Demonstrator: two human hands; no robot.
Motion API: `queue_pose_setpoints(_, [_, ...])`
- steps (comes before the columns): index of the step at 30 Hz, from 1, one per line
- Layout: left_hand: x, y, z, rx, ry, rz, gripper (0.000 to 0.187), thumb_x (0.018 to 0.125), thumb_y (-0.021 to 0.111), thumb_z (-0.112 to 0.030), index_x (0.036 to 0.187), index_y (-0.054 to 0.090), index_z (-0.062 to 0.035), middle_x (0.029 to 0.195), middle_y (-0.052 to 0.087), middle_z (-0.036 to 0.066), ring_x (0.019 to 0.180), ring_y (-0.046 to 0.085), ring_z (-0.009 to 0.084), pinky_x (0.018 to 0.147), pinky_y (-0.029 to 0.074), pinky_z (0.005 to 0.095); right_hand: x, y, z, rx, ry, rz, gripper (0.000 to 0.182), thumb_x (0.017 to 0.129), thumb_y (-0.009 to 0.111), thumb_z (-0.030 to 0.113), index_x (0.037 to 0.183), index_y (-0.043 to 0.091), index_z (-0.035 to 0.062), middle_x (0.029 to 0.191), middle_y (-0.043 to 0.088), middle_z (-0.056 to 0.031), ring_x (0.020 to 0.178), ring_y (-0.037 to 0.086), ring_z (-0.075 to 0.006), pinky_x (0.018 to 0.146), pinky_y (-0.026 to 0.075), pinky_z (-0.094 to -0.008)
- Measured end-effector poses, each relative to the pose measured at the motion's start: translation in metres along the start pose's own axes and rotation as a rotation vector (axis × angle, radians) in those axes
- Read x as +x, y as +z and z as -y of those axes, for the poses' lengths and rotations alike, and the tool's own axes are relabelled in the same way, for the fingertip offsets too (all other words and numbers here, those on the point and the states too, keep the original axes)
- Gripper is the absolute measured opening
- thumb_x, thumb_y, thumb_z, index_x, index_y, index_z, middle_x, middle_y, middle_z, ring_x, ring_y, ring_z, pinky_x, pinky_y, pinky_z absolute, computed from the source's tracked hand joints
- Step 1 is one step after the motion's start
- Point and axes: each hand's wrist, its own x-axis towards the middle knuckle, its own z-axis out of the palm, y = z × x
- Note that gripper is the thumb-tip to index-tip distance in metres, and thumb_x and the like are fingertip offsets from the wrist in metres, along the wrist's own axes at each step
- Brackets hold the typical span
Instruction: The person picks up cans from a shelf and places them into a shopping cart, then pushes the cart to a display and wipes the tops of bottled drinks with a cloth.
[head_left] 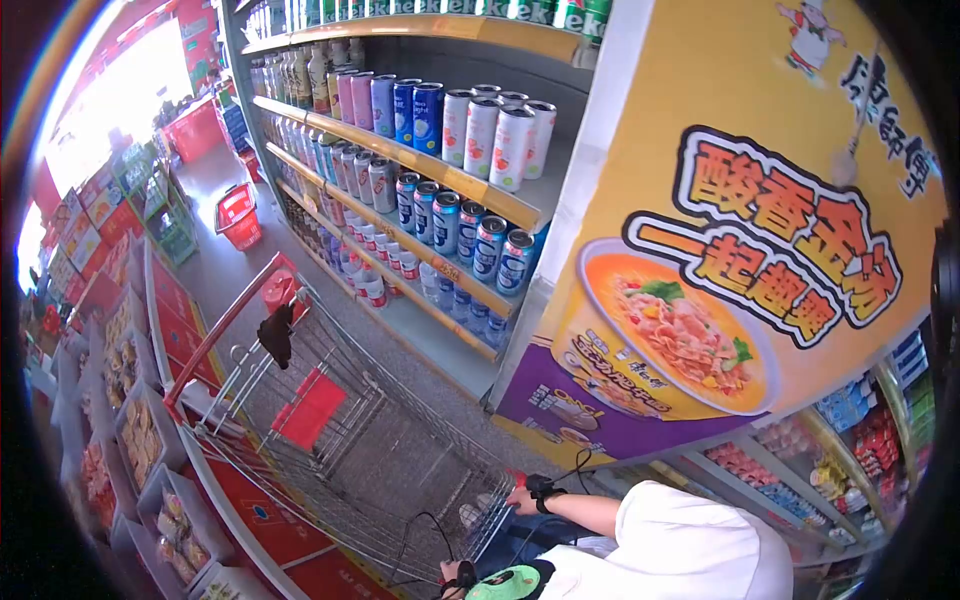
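A wire shopping cart (330, 452) with a red bar across its far end and a red panel (309, 408) inside fills the lower middle of the head view. My right hand (520, 498) is closed on the red corner of the cart's near rim, a black device strapped at its wrist. Down at the bottom edge, my left hand (453, 573) is at the same near end, fingers curled at the rim and partly hidden by its own black wrist device. Something dark (276, 336) hangs near the far bar. The basket's wire floor shows bare.
Beyond the cart stands a shelf unit (400, 150) with rows of cans. A big yellow noodle poster (740, 90) covers the shelf end at right. Snack bins (145, 440) line the left side. Farther up the aisle, a red basket (238, 215) sits on the floor.
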Motion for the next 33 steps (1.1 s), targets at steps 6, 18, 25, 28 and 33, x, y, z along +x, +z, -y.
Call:
queue_pose_setpoints(6, [-0.014, 0.036, -0.028, 0.02, -0.049, 0.003, 0.024, 0.075, 0.047, -0.034, 0.089, 0.06, -0.019, 0.073, 0.064, 0.005, 0.077, 0.061, 0.0241, 0.071, 0.037, 0.045, -0.032, 0.044, -0.021, -0.133, -0.102, 0.015, 0.055, 0.062, 0.063, 0.019, 0.114, 0.052, 0.006, 0.117, 0.05, -0.015, 0.112, 0.043, -0.0309, 0.095, 0.035, -0.0425])
queue_pose_setpoints(18, [-0.062, 0.091, -0.124, 0.087, -0.041, -0.107, 0.02, 0.077, 0.044, -0.024, 0.081, 0.062, -0.0145, 0.075, 0.065, 0.006, 0.08, 0.062, 0.0216, 0.073, 0.04, 0.0418, -0.121, 0.083, -0.06, -0.043, -0.155, -0.163, 0.052, 0.061, 0.063, 0.018, 0.11, 0.055, 0.0042, 0.117, 0.05, -0.0166, 0.112, 0.043, -0.0321, 0.097, 0.034, -0.0396])
queue_pose_setpoints(25, [-0.068, 0.133, -0.167, -0.018, -0.103, 0.029, 0.035, 0.087, 0.032, -0.03, 0.089, 0.061, -0.0108, 0.083, 0.064, 0.013, 0.085, 0.062, 0.0279, 0.074, 0.044, 0.0435, -0.167, 0.117, -0.081, -0.145, -0.013, -0.182, 0.05, 0.063, 0.066, 0.024, 0.108, 0.056, 0.0064, 0.119, 0.049, -0.013, 0.114, 0.041, -0.0307, 0.097, 0.033, -0.0399])
queue_pose_setpoints(28, [-0.072, 0.145, -0.189, -0.091, -0.123, -0.082, 0.029, 0.084, 0.038, -0.027, 0.084, 0.062, -0.011, 0.082, 0.064, 0.013, 0.08, 0.062, 0.0297, 0.069, 0.046, 0.0443, -0.189, 0.117, -0.09, -0.169, -0.012, -0.134, 0.056, 0.06, 0.068, 0.024, 0.112, 0.054, 0.0087, 0.122, 0.045, -0.0136, 0.12, 0.033, -0.0328, 0.101, 0.027, -0.0429])
queue_pose_setpoints(33, [-0.089, 0.147, -0.204, -0.102, -0.129, -0.052, 0.034, 0.087, 0.034, -0.025, 0.081, 0.063, -0.0087, 0.081, 0.064, 0.014, 0.08, 0.062, 0.0304, 0.07, 0.046, 0.0449, -0.209, 0.125, -0.106, -0.161, -0.009, 0.005, 0.055, 0.062, 0.068, 0.027, 0.113, 0.053, 0.0108, 0.121, 0.046, -0.0118, 0.117, 0.037, -0.0298, 0.1, 0.029, -0.0425])
